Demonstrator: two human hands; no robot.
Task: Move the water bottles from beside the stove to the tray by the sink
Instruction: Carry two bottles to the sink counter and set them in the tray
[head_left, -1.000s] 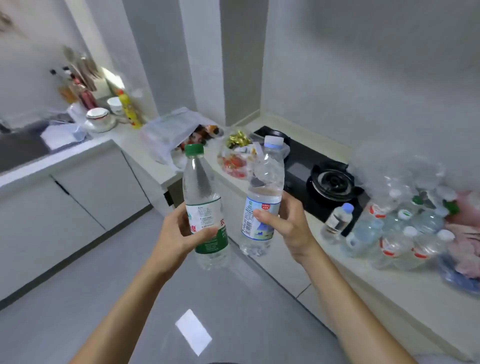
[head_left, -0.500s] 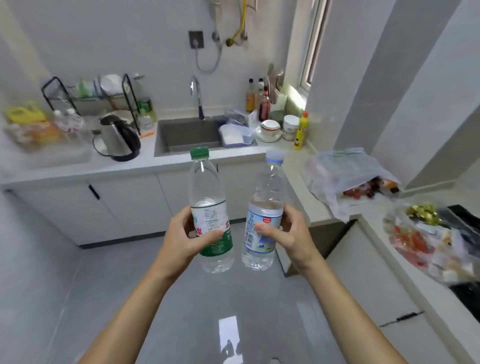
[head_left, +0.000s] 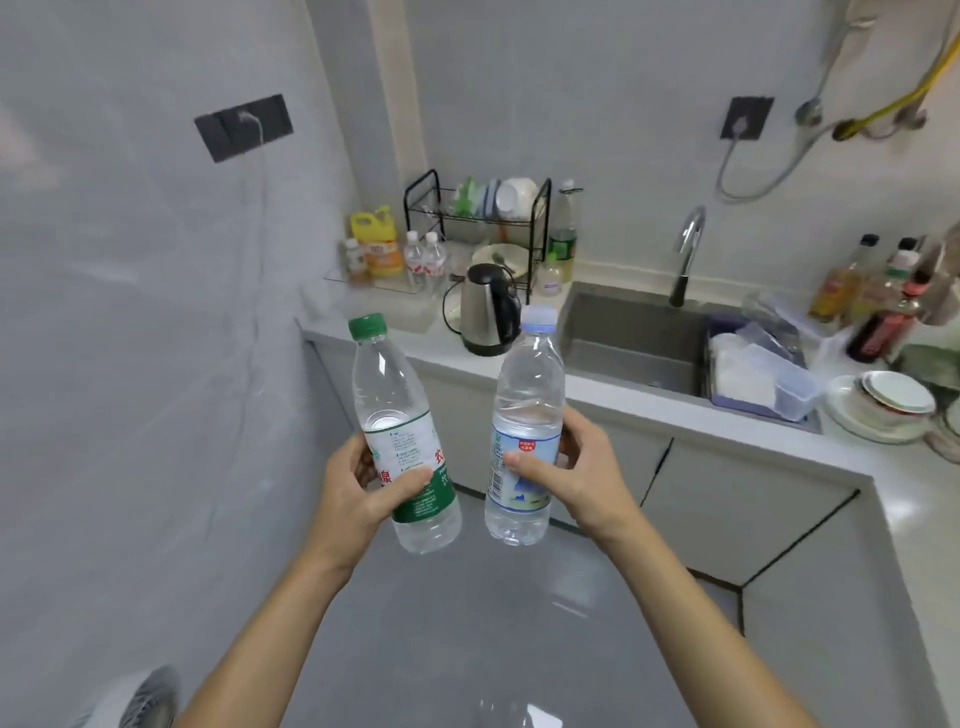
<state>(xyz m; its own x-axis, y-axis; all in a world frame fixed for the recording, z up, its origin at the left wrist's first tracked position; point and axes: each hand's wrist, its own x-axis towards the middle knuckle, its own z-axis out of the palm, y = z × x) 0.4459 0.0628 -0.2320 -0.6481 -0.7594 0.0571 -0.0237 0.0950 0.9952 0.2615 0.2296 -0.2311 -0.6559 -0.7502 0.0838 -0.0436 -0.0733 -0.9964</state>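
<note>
A: From the head camera, what is in each hand?

B: The left hand has its fingers clamped around the label of the green-capped bottle. The right hand has its fingers clamped on the label of the blue-capped bottle.

A: Which way do they point?

B: Both stand cap up, base down, held in the air above the floor. The green-capped one has its long axis tilted, the cap leaning left, above and away from the fingers. The blue-capped one is close to upright, with only a slight lean to the right.

A: Do the two touch?

B: No. Their bases are near each other, just inside the two thumbs, and the caps sit further apart.

A: And the tray?

B: A clear tray sits on the bench beyond the left fingers, up at the far left corner. A yellow jug and small bottles stand on it. The kettle is just beyond the caps, and the sink lies beyond the right fingers.
</note>
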